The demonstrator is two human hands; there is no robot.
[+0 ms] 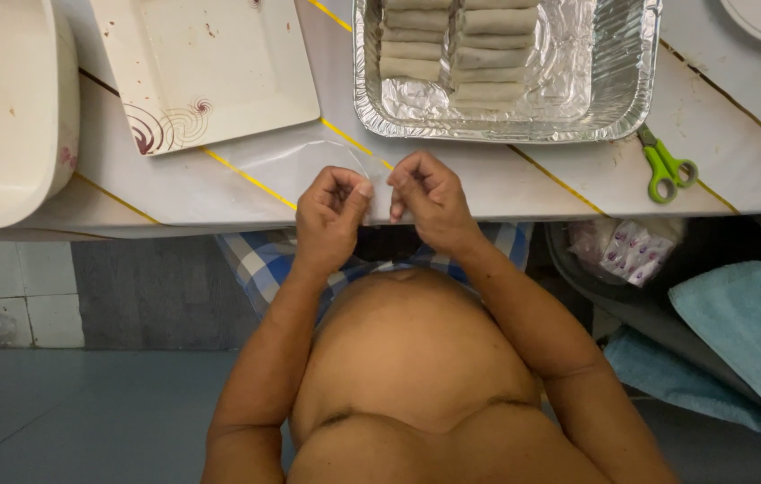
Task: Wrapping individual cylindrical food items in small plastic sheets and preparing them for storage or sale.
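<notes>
Table [524, 184]: a pale top with thin yellow lines running aslant; its near edge runs across the middle of the view, just above the person's lap.
White tub [4, 108]: at the far left, standing on the table's end, only partly in view.
Foil tray [631, 90]: at the top centre, holding two columns of pale rolled wraps [488, 54] laid side by side.
Square plate [210, 67]: white, with a dark red swirl at one corner and a few crumbs, lying between the tub and the foil tray.
Blue towel [748, 341]: at the lower right, below the table edge.
Clear plastic sheet [309, 157]: thin and see-through, lying flat on the table just in front of the plate, reaching to the near edge where the hands meet.
Left hand [331, 215]: at the table's edge, fingers curled in, thumb and fingertips pinching the near edge of the sheet.
Right hand [429, 202]: just beside the left, fingers bent and pinching the same edge.
Scissors [664, 166]: green-handled, lying right of the hands, beside the tray's corner.
</notes>
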